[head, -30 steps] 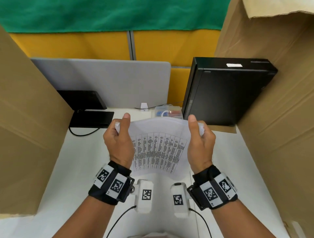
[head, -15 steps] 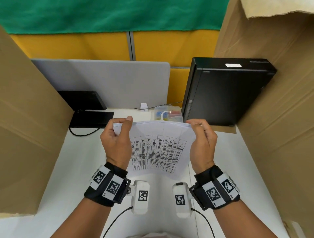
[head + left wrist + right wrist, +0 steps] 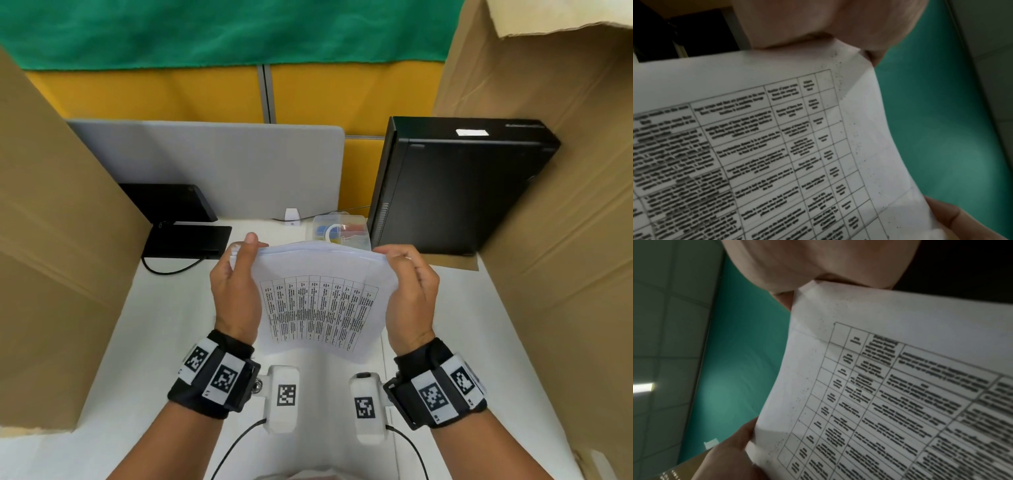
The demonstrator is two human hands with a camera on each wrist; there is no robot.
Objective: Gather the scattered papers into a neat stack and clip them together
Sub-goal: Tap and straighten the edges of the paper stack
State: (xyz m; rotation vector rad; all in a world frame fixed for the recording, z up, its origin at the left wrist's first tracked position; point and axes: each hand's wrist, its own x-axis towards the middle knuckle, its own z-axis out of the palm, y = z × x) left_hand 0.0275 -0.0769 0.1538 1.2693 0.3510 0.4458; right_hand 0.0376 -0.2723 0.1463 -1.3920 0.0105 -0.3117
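Observation:
A stack of white papers [image 3: 318,308] with a printed table hangs upright above the white table [image 3: 144,342], its top sheet facing me. My left hand [image 3: 236,287] grips the stack's upper left edge, thumb up along the sheet. On the other side my right hand [image 3: 411,291] pinches the upper right corner with curled fingers. The printed sheet [image 3: 777,146] fills the left wrist view, and the right wrist view shows the same papers [image 3: 890,394] close up. Behind the stack sits a clear plastic box [image 3: 342,231] with small coloured items, possibly clips.
Tall cardboard panels [image 3: 51,257] wall in both sides. A black computer case [image 3: 459,185] stands at the back right, a black monitor stand [image 3: 185,240] with a cable at the back left. A grey divider [image 3: 212,168] closes the back.
The stack has tipped a little lower and straighter between my hands. My right thumb has come down from upright onto the top right corner.

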